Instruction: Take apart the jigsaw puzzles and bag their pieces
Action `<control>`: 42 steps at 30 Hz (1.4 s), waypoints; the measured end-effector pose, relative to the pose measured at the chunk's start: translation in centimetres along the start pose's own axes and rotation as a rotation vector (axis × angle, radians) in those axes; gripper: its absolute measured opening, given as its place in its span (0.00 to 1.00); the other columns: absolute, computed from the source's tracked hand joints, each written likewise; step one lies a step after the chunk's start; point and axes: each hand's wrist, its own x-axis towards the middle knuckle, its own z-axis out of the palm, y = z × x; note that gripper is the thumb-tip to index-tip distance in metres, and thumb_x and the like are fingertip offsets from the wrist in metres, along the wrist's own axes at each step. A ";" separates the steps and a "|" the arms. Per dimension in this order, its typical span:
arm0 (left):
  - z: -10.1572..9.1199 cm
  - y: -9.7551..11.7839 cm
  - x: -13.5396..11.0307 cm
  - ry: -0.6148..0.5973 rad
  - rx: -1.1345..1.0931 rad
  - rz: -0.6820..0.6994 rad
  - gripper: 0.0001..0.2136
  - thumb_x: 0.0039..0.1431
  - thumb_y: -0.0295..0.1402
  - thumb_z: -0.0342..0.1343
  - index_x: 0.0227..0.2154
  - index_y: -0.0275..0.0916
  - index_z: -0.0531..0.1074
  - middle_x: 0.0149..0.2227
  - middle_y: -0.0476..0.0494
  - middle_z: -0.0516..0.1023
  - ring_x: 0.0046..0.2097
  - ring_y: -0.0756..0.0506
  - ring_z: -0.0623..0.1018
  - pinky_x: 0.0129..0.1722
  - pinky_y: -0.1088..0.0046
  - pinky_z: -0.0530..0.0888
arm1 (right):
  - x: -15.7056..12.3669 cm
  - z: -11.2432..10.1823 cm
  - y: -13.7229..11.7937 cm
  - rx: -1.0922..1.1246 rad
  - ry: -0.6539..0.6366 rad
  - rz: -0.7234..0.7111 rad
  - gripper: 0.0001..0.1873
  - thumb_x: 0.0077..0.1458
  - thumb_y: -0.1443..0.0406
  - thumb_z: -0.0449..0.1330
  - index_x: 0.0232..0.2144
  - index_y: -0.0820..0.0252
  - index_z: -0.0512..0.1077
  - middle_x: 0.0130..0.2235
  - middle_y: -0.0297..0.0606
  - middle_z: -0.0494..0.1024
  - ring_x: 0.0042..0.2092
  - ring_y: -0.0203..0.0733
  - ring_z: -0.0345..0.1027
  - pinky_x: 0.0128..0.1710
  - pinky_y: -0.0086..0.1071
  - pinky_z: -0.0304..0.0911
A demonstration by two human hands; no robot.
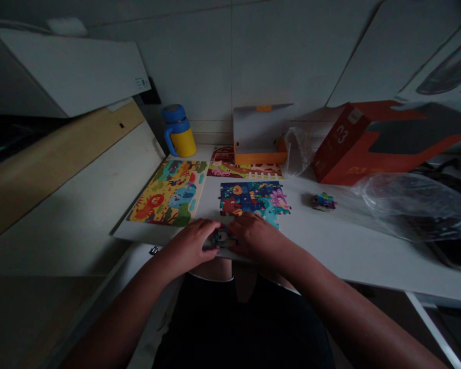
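Note:
Near the front edge of the white desk, dark jigsaw pieces [225, 238] sit between my two hands. My left hand [192, 242] grips them from the left, thumb and forefinger at their edge. From the right, my right hand [255, 237] closes its curled fingers on the same pieces, partly covering them. Just beyond lies a partly assembled dark-blue jigsaw puzzle [249, 197] with colourful animals; its lower edge is partly hidden by my right hand. A small stack of loose jigsaw pieces [324, 201] lies farther right.
A yellow animal puzzle [171, 192] lies left, and a red farm puzzle [230, 171] lies behind, partly under an open orange box [261, 154]. A blue-and-yellow mug [181, 136] stands by the wall. At right are an orange carton [353, 148] and clear plastic [411, 210].

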 end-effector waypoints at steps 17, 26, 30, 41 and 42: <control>0.7 0.7 0.8 -0.005 -0.154 -0.113 0.12 0.64 0.32 0.62 0.50 0.43 0.75 0.50 0.43 0.83 0.52 0.39 0.82 0.53 0.60 0.77 | -0.5 0.9 -1.6 0.011 0.041 0.021 0.03 0.65 0.71 0.61 0.41 0.63 0.75 0.47 0.49 0.75 0.50 0.49 0.71 0.51 0.40 0.71; 1.1 1.1 1.2 0.069 -0.093 -0.028 0.09 0.65 0.23 0.58 0.45 0.41 0.73 0.52 0.41 0.79 0.56 0.40 0.78 0.59 0.59 0.75 | -2.2 2.8 -1.3 0.240 0.316 0.124 0.18 0.64 0.70 0.64 0.55 0.59 0.66 0.53 0.49 0.75 0.53 0.51 0.73 0.51 0.43 0.73; 1.7 1.1 1.3 0.081 -0.062 -0.011 0.14 0.65 0.23 0.57 0.51 0.41 0.72 0.56 0.39 0.77 0.60 0.39 0.76 0.63 0.55 0.73 | -2.2 3.7 -1.5 0.095 0.300 0.172 0.22 0.68 0.67 0.60 0.62 0.62 0.66 0.58 0.54 0.77 0.57 0.56 0.72 0.56 0.49 0.70; 2.8 2.1 0.9 0.176 0.072 0.007 0.22 0.68 0.26 0.54 0.63 0.42 0.64 0.61 0.36 0.73 0.64 0.37 0.73 0.67 0.51 0.70 | -2.1 4.1 -2.5 -0.133 0.255 0.271 0.21 0.75 0.62 0.52 0.65 0.60 0.68 0.56 0.50 0.79 0.53 0.56 0.69 0.52 0.50 0.63; 3.1 2.4 0.9 0.186 0.107 -0.001 0.23 0.68 0.26 0.54 0.64 0.41 0.63 0.61 0.34 0.73 0.64 0.36 0.73 0.67 0.51 0.70 | -2.1 4.2 -2.6 -0.147 0.254 0.263 0.22 0.75 0.62 0.52 0.66 0.61 0.68 0.57 0.50 0.79 0.53 0.56 0.69 0.52 0.49 0.63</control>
